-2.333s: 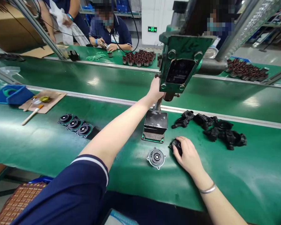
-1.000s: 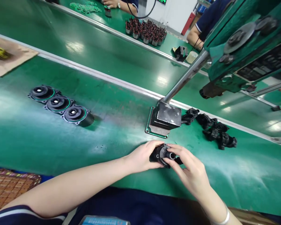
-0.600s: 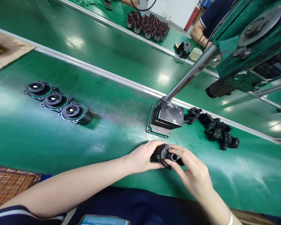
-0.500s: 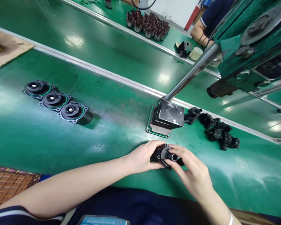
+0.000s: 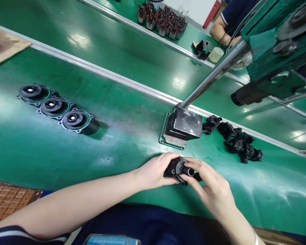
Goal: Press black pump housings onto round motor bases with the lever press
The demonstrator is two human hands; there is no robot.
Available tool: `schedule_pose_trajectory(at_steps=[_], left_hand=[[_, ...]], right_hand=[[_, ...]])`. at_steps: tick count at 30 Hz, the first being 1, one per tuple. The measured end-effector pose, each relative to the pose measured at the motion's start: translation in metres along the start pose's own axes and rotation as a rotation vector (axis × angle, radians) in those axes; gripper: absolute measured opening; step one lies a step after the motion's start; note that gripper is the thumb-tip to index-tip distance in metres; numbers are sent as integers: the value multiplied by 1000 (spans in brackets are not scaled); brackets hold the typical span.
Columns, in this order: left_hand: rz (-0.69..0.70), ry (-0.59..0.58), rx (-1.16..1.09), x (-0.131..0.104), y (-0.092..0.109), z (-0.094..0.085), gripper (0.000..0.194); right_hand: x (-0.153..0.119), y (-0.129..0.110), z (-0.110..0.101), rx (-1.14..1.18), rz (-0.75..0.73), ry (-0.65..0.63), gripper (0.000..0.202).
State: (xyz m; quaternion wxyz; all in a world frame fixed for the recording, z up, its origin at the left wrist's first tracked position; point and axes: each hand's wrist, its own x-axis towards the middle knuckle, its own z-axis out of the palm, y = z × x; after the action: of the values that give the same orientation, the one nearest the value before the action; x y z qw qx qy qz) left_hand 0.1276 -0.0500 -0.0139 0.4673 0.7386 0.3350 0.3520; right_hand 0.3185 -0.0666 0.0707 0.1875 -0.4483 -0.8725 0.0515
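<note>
My left hand is wrapped round a black cylindrical pump body from the left, near the front of the green bench. A black pump cover with a short round pipe sits against that body, facing right. The thumb and fingers of my right hand are closed on the cover around its pipe. Parts of both pieces are hidden by my fingers. Three more pump bodies with green sealing rings stand in a slanting row at left. Several loose black pump covers lie at right.
Just beyond my hands stands a metal block on a base plate. A steel column leans up to a green press head. Metal rails cross the bench. Farther back are copper-wound parts and another person's arm.
The view has shifted slightly, so the row of bodies appears farther left and the press head farther right. My hands keep the same grip on the pump body and cover.
</note>
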Motion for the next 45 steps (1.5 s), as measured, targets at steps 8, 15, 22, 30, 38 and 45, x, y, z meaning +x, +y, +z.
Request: schedule_pose_trajectory(at_steps=[8,15,22,30,38,45], left_hand=[[-5,9,13,0,0,0,70],[34,18,27,0,0,0,69],[30,11,40,0,-1,1,70],[103,29,72,-1,-3,1,73],[78,45,120,-1,-4,3,73],[206,3,164,-2,-7,3,69]], right_hand=[[1,2,-2,19,-18,-6,25],[3,1,-2,33,-3,-3,24],[1,-1,1,-1,10,14,24],[-4,-2,6,15,23,36,24],[-6,1,8,34,17,50,24],[-7,1,11,145,119,13,29]])
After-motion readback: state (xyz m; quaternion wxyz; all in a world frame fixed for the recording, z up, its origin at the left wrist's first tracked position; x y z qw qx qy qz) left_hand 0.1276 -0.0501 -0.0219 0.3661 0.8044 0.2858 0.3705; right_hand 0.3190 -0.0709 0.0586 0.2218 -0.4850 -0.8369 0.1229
